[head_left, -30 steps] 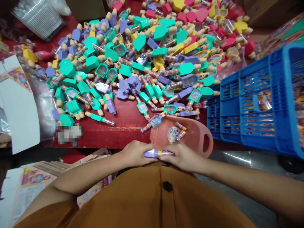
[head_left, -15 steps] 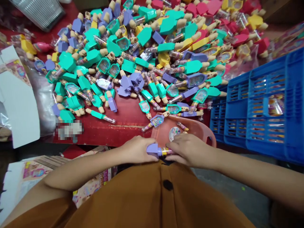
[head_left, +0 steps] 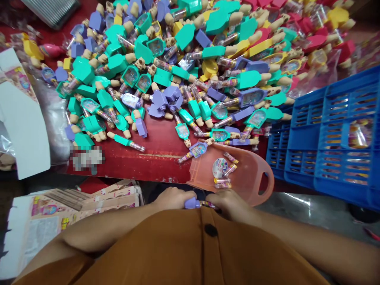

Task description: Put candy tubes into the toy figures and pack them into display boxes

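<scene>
Close against my brown shirt, I hold a purple candy toy (head_left: 192, 203) level between both hands. My left hand (head_left: 172, 198) is closed round its purple body. The fingers of my right hand (head_left: 230, 202) wrap the tube end, which shows a printed wrapper and is partly hidden. Just beyond my right hand is a salmon-pink plastic tray (head_left: 252, 174) with a handle hole. In it lie a round printed label disc (head_left: 219, 168) and several small wrapped candy packs (head_left: 222, 183). A purple-framed toy (head_left: 198, 149) rests by the tray's far left corner.
A big heap of green, purple, yellow and red candy toys (head_left: 160, 77) covers the red table (head_left: 124, 161). Blue crates (head_left: 322, 134) stand at right. White cardboard (head_left: 23, 118) and plastic bags (head_left: 55, 126) are at left, with stacked printed cartons (head_left: 113, 198) below.
Both hands have come down and closer to my body with the purple toy. More of the tray and its candy packs shows now. The view has shifted slightly.
</scene>
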A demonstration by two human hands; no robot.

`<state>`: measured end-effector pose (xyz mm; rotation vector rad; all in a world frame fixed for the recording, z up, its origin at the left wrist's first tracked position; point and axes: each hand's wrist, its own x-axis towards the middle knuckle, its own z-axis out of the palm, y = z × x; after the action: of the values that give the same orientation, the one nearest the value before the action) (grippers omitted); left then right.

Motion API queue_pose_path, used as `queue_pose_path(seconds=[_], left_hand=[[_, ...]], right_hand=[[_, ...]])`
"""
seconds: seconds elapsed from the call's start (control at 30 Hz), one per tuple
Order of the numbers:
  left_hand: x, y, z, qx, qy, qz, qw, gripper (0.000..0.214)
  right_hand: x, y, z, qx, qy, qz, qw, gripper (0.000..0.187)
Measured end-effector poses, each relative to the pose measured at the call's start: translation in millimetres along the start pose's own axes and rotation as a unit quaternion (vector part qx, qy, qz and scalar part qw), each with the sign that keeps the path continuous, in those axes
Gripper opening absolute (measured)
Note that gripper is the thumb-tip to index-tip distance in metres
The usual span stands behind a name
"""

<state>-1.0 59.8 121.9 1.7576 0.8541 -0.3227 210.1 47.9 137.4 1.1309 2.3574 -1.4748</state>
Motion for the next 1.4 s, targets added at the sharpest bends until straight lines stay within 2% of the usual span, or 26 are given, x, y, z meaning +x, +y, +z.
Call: queue_pose_path(seconds=[0.1,0.17,0.27,0.33,0.37,0.47,0.5,0.57,0.67,0.8,0.83,0.87,0.93,1.0,1.03,1.1,1.13,1.17,1.2,1.23,1.27,1.3,1.37,1.4], left_hand=[[1.6,11.3,-20.3,0.040,0.040,-0.045,0.997,0.041],[3.9,19.4,-38.6,0.059,0.088,-0.060,0.993,0.037],[3.7,28.1,-62.7,0.064,0.138,-0.022,0.988,0.030],[-0.7,30.4,-72.0,0.052,0.136,0.010,0.989,0.027],[-3.9,30.6,-74.5,0.041,0.116,0.035,0.992,0.027],[-14.0,29.8,-75.3,-0.011,0.019,0.139,0.990,0.026],[-16.4,29.7,-74.3,-0.027,0.005,0.160,0.987,0.028],[-18.7,30.1,-72.0,-0.045,0.030,0.146,0.988,0.032],[-17.3,32.7,-69.1,-0.045,0.089,0.091,0.991,0.034],[-15.3,39.2,-64.4,-0.015,0.113,0.081,0.990,0.030],[-15.3,41.4,-62.7,0.013,0.120,0.080,0.989,0.029],[-15.4,43.6,-61.0,0.049,0.127,0.084,0.987,0.028],[-15.3,47.7,-57.6,0.132,0.140,0.098,0.976,0.023],[-13.9,50.5,-54.8,0.212,0.141,0.116,0.960,0.016],[-12.5,51.0,-53.7,0.250,0.140,0.122,0.950,0.015],[-8.5,50.4,-52.8,0.312,0.137,0.138,0.930,0.015],[-6.2,49.4,-52.9,0.333,0.139,0.148,0.921,0.016],[-3.8,48.1,-53.6,0.345,0.143,0.155,0.915,0.017],[-1.6,46.7,-54.6,0.344,0.146,0.154,0.914,0.016],[0.4,45.4,-56.1,0.332,0.150,0.144,0.920,0.015],[2.1,44.2,-57.7,0.311,0.153,0.130,0.929,0.014],[3.4,43.3,-59.3,0.290,0.155,0.118,0.937,0.014],[5.0,42.1,-62.1,0.278,0.157,0.121,0.940,0.018],[5.2,41.8,-63.2,0.292,0.158,0.141,0.933,0.017]], right_hand=[[9.2,0.2,-24.7,-0.056,0.012,-0.014,0.998,0.021],[16.1,-1.9,-46.5,-0.142,0.051,-0.046,0.988,0.027],[20.2,-7.9,-69.7,-0.243,0.121,-0.081,0.959,0.031],[17.6,-12.1,-73.5,-0.241,0.138,-0.078,0.957,0.034],[15.2,-13.9,-72.4,-0.215,0.125,-0.087,0.965,0.036],[6.6,-17.8,-64.8,-0.083,0.059,-0.145,0.984,0.035],[3.8,-18.9,-62.6,-0.053,0.050,-0.155,0.985,0.033],[-1.6,-21.4,-60.6,-0.055,0.073,-0.136,0.986,0.027],[-9.8,-25.7,-62.8,-0.145,0.127,-0.114,0.975,0.025],[-19.4,-29.5,-63.4,-0.291,0.218,-0.174,0.915,0.031],[-20.9,-29.8,-61.6,-0.307,0.230,-0.180,0.906,0.031],[-22.1,-29.9,-59.1,-0.299,0.232,-0.174,0.909,0.031],[-22.8,-29.7,-52.9,-0.193,0.205,-0.117,0.953,0.033],[-21.7,-29.3,-46.6,0.014,0.142,-0.011,0.990,0.034],[-20.7,-28.9,-44.0,0.132,0.097,0.045,0.985,0.035],[-18.8,-27.7,-40.7,0.330,0.001,0.132,0.935,0.040],[-18.2,-26.8,-40.2,0.387,-0.033,0.155,0.909,0.043],[-18.1,-25.9,-40.5,0.403,-0.043,0.163,0.899,0.045],[-18.4,-24.9,-41.5,0.376,-0.020,0.160,0.912,0.046],[-19.2,-23.9,-43.0,0.308,0.029,0.145,0.940,0.046],[-20.3,-23.2,-44.9,0.211,0.083,0.122,0.966,0.045],[-21.4,-22.6,-46.7,0.108,0.136,0.099,0.980,0.044],[-23.0,-22.3,-49.5,-0.020,0.193,0.075,0.978,0.045],[-22.9,-22.5,-50.2,-0.018,0.190,0.078,0.978,0.046]])
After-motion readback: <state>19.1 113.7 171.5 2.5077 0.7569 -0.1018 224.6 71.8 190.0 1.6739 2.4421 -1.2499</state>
